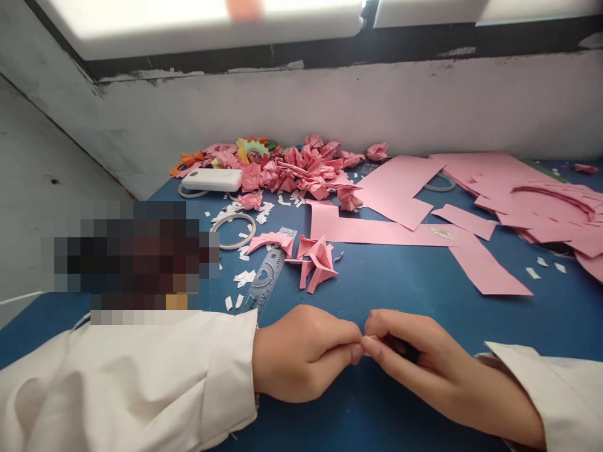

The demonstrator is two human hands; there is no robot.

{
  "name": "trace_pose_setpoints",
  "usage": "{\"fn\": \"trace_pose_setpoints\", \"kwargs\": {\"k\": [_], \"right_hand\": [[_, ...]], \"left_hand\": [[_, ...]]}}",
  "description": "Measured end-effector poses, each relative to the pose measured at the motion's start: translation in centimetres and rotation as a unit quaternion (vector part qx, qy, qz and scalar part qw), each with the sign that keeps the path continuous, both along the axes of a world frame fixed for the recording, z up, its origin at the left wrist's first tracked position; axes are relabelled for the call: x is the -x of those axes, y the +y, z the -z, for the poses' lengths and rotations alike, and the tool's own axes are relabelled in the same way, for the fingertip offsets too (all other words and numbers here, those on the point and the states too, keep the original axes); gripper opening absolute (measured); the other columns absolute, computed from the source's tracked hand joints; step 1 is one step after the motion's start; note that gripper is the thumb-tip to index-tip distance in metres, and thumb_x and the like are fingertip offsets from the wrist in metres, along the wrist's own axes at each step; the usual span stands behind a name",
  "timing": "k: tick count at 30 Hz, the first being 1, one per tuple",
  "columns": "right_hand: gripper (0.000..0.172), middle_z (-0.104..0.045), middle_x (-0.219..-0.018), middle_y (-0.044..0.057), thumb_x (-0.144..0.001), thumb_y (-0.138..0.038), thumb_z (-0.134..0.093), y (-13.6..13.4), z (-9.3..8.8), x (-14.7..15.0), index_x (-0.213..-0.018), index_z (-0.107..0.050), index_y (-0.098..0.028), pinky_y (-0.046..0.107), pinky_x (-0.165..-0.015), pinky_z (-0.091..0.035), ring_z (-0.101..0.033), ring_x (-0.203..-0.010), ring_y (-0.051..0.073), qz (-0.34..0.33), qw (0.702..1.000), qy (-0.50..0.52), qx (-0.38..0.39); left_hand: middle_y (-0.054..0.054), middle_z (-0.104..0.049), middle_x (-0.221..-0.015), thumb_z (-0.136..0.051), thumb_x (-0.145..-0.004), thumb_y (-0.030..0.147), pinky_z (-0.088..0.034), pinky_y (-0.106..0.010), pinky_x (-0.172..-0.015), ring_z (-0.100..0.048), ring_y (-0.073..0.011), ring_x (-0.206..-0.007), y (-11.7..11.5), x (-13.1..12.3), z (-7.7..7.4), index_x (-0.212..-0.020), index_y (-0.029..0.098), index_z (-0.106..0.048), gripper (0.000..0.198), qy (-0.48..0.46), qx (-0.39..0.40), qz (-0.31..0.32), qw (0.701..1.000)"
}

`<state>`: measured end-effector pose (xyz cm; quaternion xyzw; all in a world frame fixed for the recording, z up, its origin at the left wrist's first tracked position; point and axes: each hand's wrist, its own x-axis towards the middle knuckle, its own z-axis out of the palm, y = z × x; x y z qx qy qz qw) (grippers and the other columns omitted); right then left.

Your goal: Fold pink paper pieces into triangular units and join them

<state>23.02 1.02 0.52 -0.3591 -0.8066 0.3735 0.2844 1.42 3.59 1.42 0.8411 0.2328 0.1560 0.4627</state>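
My left hand [313,353] is closed in a pinch above the near part of the blue table [405,414]. Its fingertips meet those of my right hand [424,351], which is pinched too. Between them a sliver of pink paper [366,354] seems to show, mostly hidden by the fingers. Just beyond lie folded pink paper pieces [320,263] and a clear plastic ruler [266,276]. A curved, fringed pink paper piece [271,241] overlaps the ruler's far end.
Crumpled pink paper shapes [301,169] are heaped by the wall beside a white power bank [211,180]. Pink sheets [475,169] and a long strip [377,231] spread rightward. A tape roll [235,231] sits among white scraps [245,277]. A blurred-out patch [136,257] covers the left.
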Motion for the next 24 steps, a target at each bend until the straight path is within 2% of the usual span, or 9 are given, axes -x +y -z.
{"fn": "trace_pose_setpoints", "kwargs": {"k": [2, 5, 9, 15, 18, 21, 24], "right_hand": [[0.047, -0.044, -0.058, -0.006, -0.112, -0.044, -0.033, 0.0, -0.1, 0.1, -0.069, -0.040, -0.024, 0.022, -0.047, -0.035, -0.036, -0.050, 0.010, -0.014, 0.999, -0.016, -0.027], [0.052, -0.046, -0.058, -0.005, -0.114, -0.047, -0.028, 0.0, -0.1, 0.1, -0.068, -0.039, -0.024, 0.022, -0.050, -0.037, -0.038, -0.050, 0.010, -0.030, 0.996, -0.035, -0.081], [0.050, -0.051, -0.058, -0.005, -0.115, -0.040, -0.027, -0.1, 0.3, -0.3, -0.070, -0.043, -0.023, 0.021, -0.050, -0.038, -0.043, -0.049, 0.009, -0.022, 0.987, -0.051, -0.149], [0.053, -0.053, -0.054, -0.004, -0.114, -0.041, -0.031, -0.2, 0.7, -1.0, -0.067, -0.046, -0.023, 0.021, -0.049, -0.041, -0.050, -0.047, 0.009, -0.007, 0.981, -0.068, -0.182], [0.049, -0.057, -0.057, -0.004, -0.115, -0.038, -0.030, -0.3, 1.0, -1.2, -0.073, -0.051, -0.024, 0.020, -0.050, -0.044, -0.054, -0.048, 0.009, 0.006, 0.979, -0.067, -0.192], [0.044, -0.060, -0.061, -0.004, -0.115, -0.034, -0.029, -0.4, 1.1, -1.3, -0.079, -0.054, -0.024, 0.018, -0.052, -0.045, -0.058, -0.050, 0.008, 0.008, 0.974, -0.074, -0.214], [0.044, -0.060, -0.060, -0.004, -0.115, -0.034, -0.030, -0.2, 0.8, -1.3, -0.078, -0.052, -0.024, 0.019, -0.052, -0.045, -0.058, -0.050, 0.009, 0.008, 0.970, -0.086, -0.227]], "left_hand": [[0.001, -0.056, -0.064, -0.040, -0.099, 0.019, -0.036, -0.028, -0.058, -0.051, -0.0177, -0.057, -0.2, -0.1, 0.0, -0.080, 0.024, -0.042, 0.020, -0.006, -0.017, 0.005, 1.000], [0.003, -0.044, -0.059, -0.042, -0.098, 0.020, -0.028, -0.031, -0.055, -0.041, -0.0179, -0.052, -0.3, -0.4, 0.0, -0.077, 0.026, -0.032, 0.024, -0.011, -0.036, 0.010, 0.999], [0.005, -0.036, -0.058, -0.041, -0.099, 0.020, -0.027, -0.031, -0.054, -0.037, -0.0173, -0.052, -0.3, -0.6, 0.0, -0.077, 0.026, -0.027, 0.027, -0.008, -0.034, 0.019, 0.999], [0.004, -0.037, -0.059, -0.041, -0.100, 0.024, -0.028, -0.030, -0.052, -0.037, -0.0173, -0.052, -0.4, -0.6, 0.0, -0.077, 0.026, -0.028, 0.026, 0.011, -0.038, 0.018, 0.999], [0.003, -0.044, -0.060, -0.040, -0.100, 0.024, -0.033, -0.027, -0.054, -0.042, -0.0162, -0.053, -0.4, -0.5, -0.1, -0.078, 0.025, -0.030, 0.025, 0.017, -0.052, 0.001, 0.999], [0.002, -0.053, -0.063, -0.039, -0.102, 0.023, -0.036, -0.025, -0.056, -0.049, -0.0156, -0.055, -0.4, -0.3, -0.2, -0.078, 0.025, -0.031, 0.026, 0.017, -0.077, -0.018, 0.997], [0.002, -0.053, -0.060, -0.039, -0.104, 0.023, -0.035, -0.026, -0.053, -0.048, -0.0156, -0.052, -0.4, -0.1, -0.1, -0.077, 0.025, -0.032, 0.028, 0.011, -0.121, -0.026, 0.992]]}}
